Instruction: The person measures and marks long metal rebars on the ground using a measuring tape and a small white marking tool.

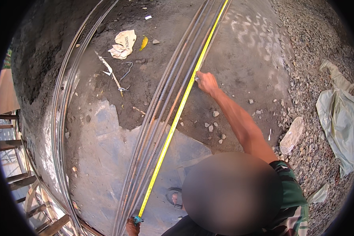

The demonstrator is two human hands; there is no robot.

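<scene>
A yellow tape measure blade (171, 131) is stretched along a bundle of long steel reinforcing bars (161, 98), some rusty. At the lower edge, my left hand (132, 228) is closed around the tape measure's teal case (137, 220). Farther up, my right hand (207, 83) reaches out to the blade's right edge. Its fingers are closed, with a small pale thing at their tips, too small to name. The blade runs on past this hand and out of the top of the picture. A blurred oval covers part of the lower middle, beside a camouflage sleeve.
Another bundle of bent steel bars (59, 118) curves along the left. Torn paper (124, 44), a yellow leaf (144, 43), a pale stick (110, 70) and bent wire lie on the dirt. Gravel (314, 47), a stone (292, 135) and plastic sheeting (339, 126) are on the right.
</scene>
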